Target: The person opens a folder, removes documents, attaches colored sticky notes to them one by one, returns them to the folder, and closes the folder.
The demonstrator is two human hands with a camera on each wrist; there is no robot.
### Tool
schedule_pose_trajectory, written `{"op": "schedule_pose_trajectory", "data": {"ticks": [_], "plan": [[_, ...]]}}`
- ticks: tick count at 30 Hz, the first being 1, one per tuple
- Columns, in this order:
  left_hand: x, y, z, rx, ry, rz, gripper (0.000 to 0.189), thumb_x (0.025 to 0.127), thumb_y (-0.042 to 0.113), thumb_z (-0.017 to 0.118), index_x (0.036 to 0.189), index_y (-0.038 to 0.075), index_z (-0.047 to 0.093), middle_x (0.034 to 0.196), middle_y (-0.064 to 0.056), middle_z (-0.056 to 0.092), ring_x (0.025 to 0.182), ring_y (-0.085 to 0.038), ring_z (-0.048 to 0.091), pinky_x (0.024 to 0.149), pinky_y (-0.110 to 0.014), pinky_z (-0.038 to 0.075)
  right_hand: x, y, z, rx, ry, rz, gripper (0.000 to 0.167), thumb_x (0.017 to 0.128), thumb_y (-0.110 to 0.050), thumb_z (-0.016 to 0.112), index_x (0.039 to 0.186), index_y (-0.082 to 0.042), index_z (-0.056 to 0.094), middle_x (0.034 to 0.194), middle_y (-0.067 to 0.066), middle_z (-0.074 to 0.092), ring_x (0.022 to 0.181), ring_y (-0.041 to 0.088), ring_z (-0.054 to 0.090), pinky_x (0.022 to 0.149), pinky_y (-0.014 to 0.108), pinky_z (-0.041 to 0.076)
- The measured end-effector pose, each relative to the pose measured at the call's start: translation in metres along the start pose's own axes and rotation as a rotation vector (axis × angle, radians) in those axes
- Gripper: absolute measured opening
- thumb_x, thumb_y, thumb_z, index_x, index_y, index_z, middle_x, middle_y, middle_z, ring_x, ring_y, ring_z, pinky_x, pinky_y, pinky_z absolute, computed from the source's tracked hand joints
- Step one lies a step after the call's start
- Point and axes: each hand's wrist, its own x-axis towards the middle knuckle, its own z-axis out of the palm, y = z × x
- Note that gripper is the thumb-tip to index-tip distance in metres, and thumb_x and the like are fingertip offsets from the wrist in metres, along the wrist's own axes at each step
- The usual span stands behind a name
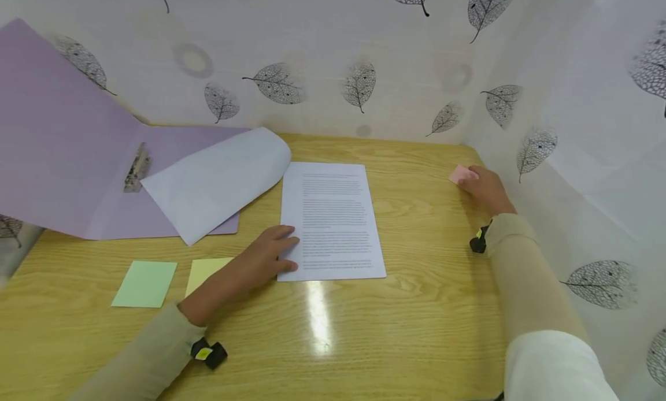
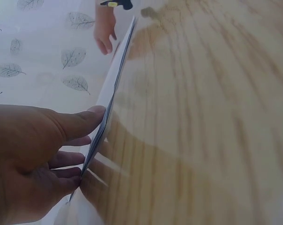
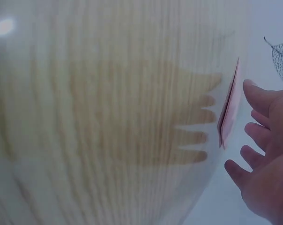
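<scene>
A stack of printed white sheets [image 1: 333, 222] lies on the wooden table. My left hand [image 1: 265, 253] rests at its left edge, fingers spread over the margin. In the left wrist view, the thumb and fingers of that hand [image 2: 43, 154] touch the paper's edge [image 2: 108, 101]. Far to the right, my right hand [image 1: 486, 187] reaches to a small pink sticky note pad [image 1: 461, 174]. From the right wrist, the fingers of this hand [image 3: 268, 140] look extended and loose beside the pink pad [image 3: 229, 110], with a slight gap between them.
A purple folder [image 1: 67, 129] with a metal clip [image 1: 137, 169] stands open at the left, a curling white sheet [image 1: 224, 181] across it. Green [image 1: 145, 284] and yellow [image 1: 205, 269] sticky notes lie nearer. A leaf-patterned curtain [image 1: 322, 43] borders the table's back and right.
</scene>
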Motion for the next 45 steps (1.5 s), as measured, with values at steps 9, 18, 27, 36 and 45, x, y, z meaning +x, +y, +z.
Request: {"op": "schedule_pose_trajectory", "data": {"ticks": [9,18,27,36,45], "plan": [[0.001,0.001,0.001,0.019,0.001,-0.004,0.058,0.094,0.023,0.072,0.142,-0.003,0.053,0.156,-0.025,0.037,0.146,-0.044,0.032,0.118,-0.056,0.032,0.007,0.011,-0.001,-0.006,-0.107,0.059,0.073,0.106,-0.033,0.050,0.154,0.012,0.020,0.156,0.037,0.024,0.144,0.054,0.023,0.118,0.064,0.022],[0.000,0.001,-0.001,0.025,-0.002,-0.011,0.057,0.094,0.023,0.072,0.142,-0.004,0.054,0.156,-0.026,0.038,0.146,-0.044,0.032,0.118,-0.056,0.032,0.000,0.001,-0.002,0.078,-0.081,0.169,0.080,0.100,-0.034,0.059,0.158,0.004,0.018,0.155,0.041,0.021,0.142,0.058,0.022,0.115,0.067,0.026],[-0.003,0.000,-0.004,-0.001,0.013,0.023,0.054,0.094,0.021,0.072,0.142,0.003,0.056,0.155,-0.022,0.041,0.144,-0.042,0.036,0.115,-0.056,0.036,-0.010,-0.015,0.010,0.258,0.021,0.128,0.052,0.103,-0.022,0.057,0.144,0.007,0.046,0.137,0.029,0.046,0.110,0.030,0.052,0.084,0.031,0.050],[0.010,0.003,-0.011,-0.055,0.034,-0.017,0.048,0.099,0.021,0.066,0.144,0.008,0.054,0.155,-0.015,0.044,0.145,-0.038,0.038,0.117,-0.055,0.035,-0.046,-0.093,0.021,0.680,-0.072,0.031,0.048,0.101,-0.020,0.063,0.142,0.001,0.049,0.111,-0.003,0.057,0.091,0.000,0.060,0.079,0.015,0.053],[0.034,0.023,-0.020,-0.467,0.170,-0.054,0.050,0.103,0.033,0.059,0.150,0.020,0.047,0.145,-0.005,0.057,0.132,-0.022,0.056,0.108,-0.041,0.048,-0.087,-0.184,0.052,0.859,-0.227,-0.081,0.037,0.097,-0.009,0.065,0.131,0.003,0.055,0.104,0.000,0.063,0.091,0.009,0.064,0.078,0.020,0.056]]}}
